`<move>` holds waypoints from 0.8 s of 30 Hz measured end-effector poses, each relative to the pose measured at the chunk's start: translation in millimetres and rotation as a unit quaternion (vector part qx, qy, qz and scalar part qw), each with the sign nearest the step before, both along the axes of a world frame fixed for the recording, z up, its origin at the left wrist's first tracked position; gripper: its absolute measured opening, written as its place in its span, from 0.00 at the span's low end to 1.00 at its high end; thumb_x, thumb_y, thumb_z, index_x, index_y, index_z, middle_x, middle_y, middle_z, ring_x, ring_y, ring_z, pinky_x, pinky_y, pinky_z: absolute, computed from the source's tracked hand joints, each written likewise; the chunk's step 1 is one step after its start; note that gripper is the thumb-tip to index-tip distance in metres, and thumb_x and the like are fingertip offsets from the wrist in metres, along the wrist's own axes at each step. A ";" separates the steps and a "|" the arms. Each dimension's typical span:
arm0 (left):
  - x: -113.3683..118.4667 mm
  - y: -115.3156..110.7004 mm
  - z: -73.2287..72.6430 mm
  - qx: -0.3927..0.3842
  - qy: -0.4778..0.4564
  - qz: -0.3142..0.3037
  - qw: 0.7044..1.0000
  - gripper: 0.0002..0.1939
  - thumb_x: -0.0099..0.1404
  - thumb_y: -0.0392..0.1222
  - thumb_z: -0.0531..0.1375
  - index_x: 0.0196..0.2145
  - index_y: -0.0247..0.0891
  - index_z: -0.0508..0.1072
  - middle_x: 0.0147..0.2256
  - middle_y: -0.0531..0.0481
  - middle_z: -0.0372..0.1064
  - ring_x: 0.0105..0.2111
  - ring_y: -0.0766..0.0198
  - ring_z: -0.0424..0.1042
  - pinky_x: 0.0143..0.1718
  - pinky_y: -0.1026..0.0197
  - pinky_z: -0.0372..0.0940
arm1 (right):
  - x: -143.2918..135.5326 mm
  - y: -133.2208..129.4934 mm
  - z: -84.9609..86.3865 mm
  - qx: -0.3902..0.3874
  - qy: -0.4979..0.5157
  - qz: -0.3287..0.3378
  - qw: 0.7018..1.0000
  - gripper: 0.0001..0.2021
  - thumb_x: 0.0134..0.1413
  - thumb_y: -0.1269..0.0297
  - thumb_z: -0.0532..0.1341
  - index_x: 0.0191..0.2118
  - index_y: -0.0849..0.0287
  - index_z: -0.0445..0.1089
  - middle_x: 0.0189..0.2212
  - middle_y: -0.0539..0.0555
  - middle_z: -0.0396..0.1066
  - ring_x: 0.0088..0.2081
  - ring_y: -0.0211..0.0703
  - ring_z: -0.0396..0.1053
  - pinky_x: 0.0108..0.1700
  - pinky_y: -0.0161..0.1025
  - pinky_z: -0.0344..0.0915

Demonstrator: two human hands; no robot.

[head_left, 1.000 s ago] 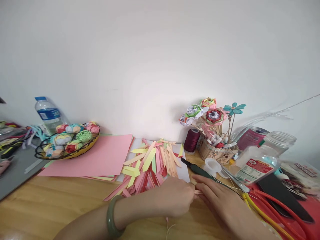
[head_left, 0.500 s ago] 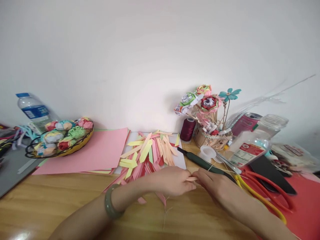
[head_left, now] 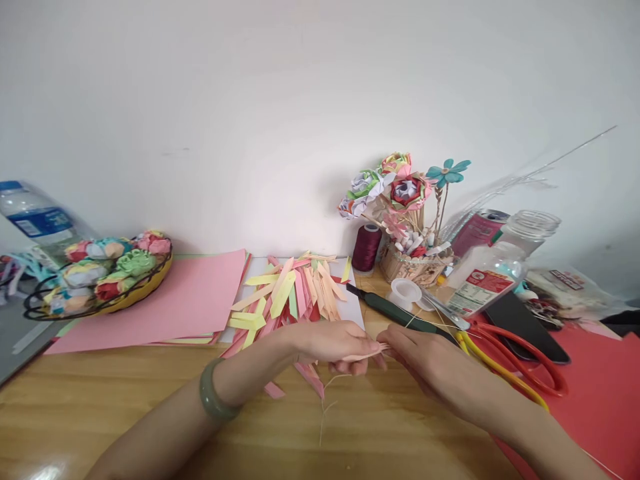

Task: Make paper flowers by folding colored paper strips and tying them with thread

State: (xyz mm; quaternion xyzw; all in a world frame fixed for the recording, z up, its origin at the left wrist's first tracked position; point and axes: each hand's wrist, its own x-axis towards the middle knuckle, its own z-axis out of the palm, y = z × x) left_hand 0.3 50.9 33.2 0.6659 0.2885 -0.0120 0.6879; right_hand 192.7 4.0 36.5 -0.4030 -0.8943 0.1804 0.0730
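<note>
My left hand [head_left: 340, 341], with a green bangle [head_left: 213, 393] on its wrist, is closed on peach folded paper strips [head_left: 361, 355]. My right hand [head_left: 425, 353] pinches the strips' other end, its fingertips partly hidden. A pale thread [head_left: 440, 305] runs up from beside the right hand toward the tape rolls. Behind my left forearm lies a heap of folded paper strips [head_left: 285, 293] in pink, yellow, peach and red. Loose thread ends [head_left: 323, 420] lie on the wooden table [head_left: 250, 433] below the left hand.
Left stand a basket of paper flowers [head_left: 130, 303], pink paper sheets [head_left: 200, 293] and a water bottle [head_left: 43, 220]. Toward the right are maroon thread [head_left: 367, 248], a flower pot [head_left: 415, 267], a tape roll [head_left: 405, 292], a dark green tool [head_left: 395, 319], red-handled scissors [head_left: 525, 353] and a jar [head_left: 480, 283].
My left hand has turned and drawn slightly left from the right hand, so more of the peach strips shows between them. The whole view has shifted a little to the right.
</note>
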 end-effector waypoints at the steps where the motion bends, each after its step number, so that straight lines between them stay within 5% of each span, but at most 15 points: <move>1: 0.4 -1.4 -0.5 0.006 -0.017 -0.007 1.000 0.20 0.62 0.54 0.47 0.26 0.33 0.64 0.19 0.57 0.52 0.16 0.74 0.48 0.18 0.67 0.45 | 0.8 0.2 0.0 -0.008 0.006 0.001 1.000 0.09 0.56 0.75 0.46 0.34 0.57 0.61 0.30 0.50 0.65 0.29 0.38 0.63 0.30 0.34 0.58; 5: 3.3 -6.1 -3.9 0.010 -0.027 -0.001 1.000 0.23 0.61 0.58 0.45 0.27 0.34 0.64 0.17 0.60 0.41 0.16 0.73 0.40 0.18 0.65 0.39 | 2.4 1.5 2.5 -0.052 0.052 -0.004 0.997 0.10 0.58 0.72 0.46 0.35 0.56 0.63 0.31 0.50 0.67 0.31 0.38 0.65 0.34 0.35 0.59; 10: 3.7 -8.3 -3.8 -0.029 -0.058 0.019 0.998 0.20 0.62 0.56 0.47 0.27 0.35 0.64 0.18 0.59 0.39 0.16 0.73 0.39 0.19 0.64 0.36 | 4.0 4.5 9.5 -0.130 0.168 -0.006 0.977 0.10 0.60 0.64 0.47 0.40 0.56 0.64 0.34 0.51 0.70 0.35 0.38 0.67 0.38 0.35 0.61; 15: 0.3 -7.8 3.5 -0.124 -0.122 0.025 0.984 0.16 0.62 0.51 0.50 0.28 0.34 0.64 0.19 0.59 0.40 0.16 0.74 0.37 0.18 0.65 0.34 | 9.7 5.5 10.6 -0.212 0.274 -0.090 0.934 0.22 0.49 0.59 0.60 0.50 0.56 0.60 0.33 0.51 0.71 0.35 0.40 0.68 0.36 0.36 0.64; 20: -1.5 -7.0 4.0 -0.223 -0.179 -0.009 0.958 0.16 0.61 0.50 0.52 0.33 0.32 0.66 0.19 0.59 0.39 0.17 0.74 0.37 0.18 0.66 0.33 | 10.4 4.9 4.6 -0.278 0.392 -0.073 0.874 0.18 0.48 0.66 0.61 0.48 0.58 0.64 0.28 0.50 0.73 0.30 0.37 0.69 0.32 0.33 0.64; 24: -0.3 -8.4 3.1 -0.252 -0.192 -0.019 0.948 0.17 0.61 0.51 0.52 0.33 0.31 0.66 0.19 0.59 0.39 0.16 0.75 0.37 0.17 0.66 0.33 | 8.6 4.5 2.5 -0.287 0.427 -0.056 0.855 0.09 0.49 0.67 0.61 0.38 0.61 0.70 0.24 0.51 0.73 0.25 0.35 0.68 0.25 0.30 0.64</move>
